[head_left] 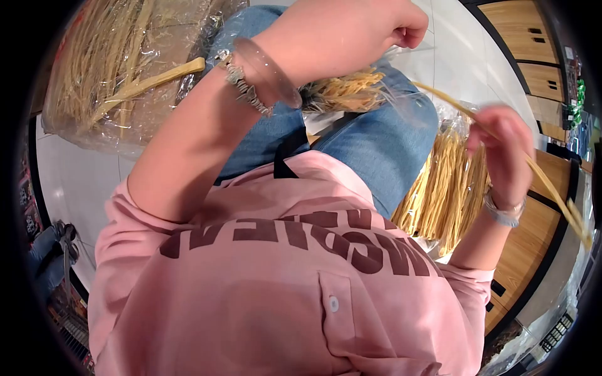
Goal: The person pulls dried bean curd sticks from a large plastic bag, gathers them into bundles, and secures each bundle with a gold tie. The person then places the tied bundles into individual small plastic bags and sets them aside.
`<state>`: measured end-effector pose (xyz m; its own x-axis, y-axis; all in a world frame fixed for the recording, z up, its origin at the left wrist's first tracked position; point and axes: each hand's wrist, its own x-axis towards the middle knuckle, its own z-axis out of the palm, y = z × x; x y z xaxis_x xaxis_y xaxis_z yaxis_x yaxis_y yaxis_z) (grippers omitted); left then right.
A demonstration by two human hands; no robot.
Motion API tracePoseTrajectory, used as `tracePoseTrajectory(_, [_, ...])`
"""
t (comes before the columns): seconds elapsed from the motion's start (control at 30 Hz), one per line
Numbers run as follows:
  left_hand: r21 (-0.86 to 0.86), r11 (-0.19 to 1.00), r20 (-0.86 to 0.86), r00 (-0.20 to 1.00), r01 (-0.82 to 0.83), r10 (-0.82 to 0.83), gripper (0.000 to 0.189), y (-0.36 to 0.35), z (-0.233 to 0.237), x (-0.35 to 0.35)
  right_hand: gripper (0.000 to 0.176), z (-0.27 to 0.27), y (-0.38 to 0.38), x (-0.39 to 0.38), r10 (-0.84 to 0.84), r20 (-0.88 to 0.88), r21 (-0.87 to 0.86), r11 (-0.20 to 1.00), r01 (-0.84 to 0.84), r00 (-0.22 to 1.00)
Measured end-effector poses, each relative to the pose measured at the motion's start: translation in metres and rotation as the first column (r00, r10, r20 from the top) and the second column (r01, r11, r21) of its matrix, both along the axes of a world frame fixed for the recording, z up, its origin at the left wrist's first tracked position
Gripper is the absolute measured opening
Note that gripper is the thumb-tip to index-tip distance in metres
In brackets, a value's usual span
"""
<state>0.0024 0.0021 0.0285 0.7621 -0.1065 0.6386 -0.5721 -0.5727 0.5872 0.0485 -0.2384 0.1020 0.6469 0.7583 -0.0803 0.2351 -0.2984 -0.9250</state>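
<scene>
My right hand [501,147], partly blurred, grips a long, thin yellow stick that looks like dried bean curd [555,194]. The stick runs past both sides of the hand. My left hand [392,25] reaches across at the top with its fingers curled in; what they hold, if anything, is hidden. Below my left wrist, between my knees, lies a bunch of shorter yellow pieces [351,88] with clear plastic film [404,103] at its side. A large pile of similar sticks [439,194] lies beside my right thigh, under my right hand.
At upper left is a big clear plastic bag [69,119] of yellow sticks, with one thick stick [157,81] lying on top. Wooden cabinets [530,269] with dark edges line the right side. Pale floor tiles [81,182] show at left. Shelved goods stand at far right.
</scene>
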Motion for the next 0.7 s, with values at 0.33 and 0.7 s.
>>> tracePoseTrajectory(0.33, [-0.011,1.0,-0.051,0.998,-0.028,0.027,0.007,0.001,0.007,-0.006,0.025,-0.002,0.02,0.025,-0.092,-0.054,-0.056,0.994,0.089,0.994])
tracePoseTrajectory(0.7, [0.008,0.999,-0.035,0.999,-0.036,0.036,0.008,0.002,0.007,-0.009,0.024,0.034,0.038,0.038,0.162,0.418,-0.257,0.965,-0.054,0.894])
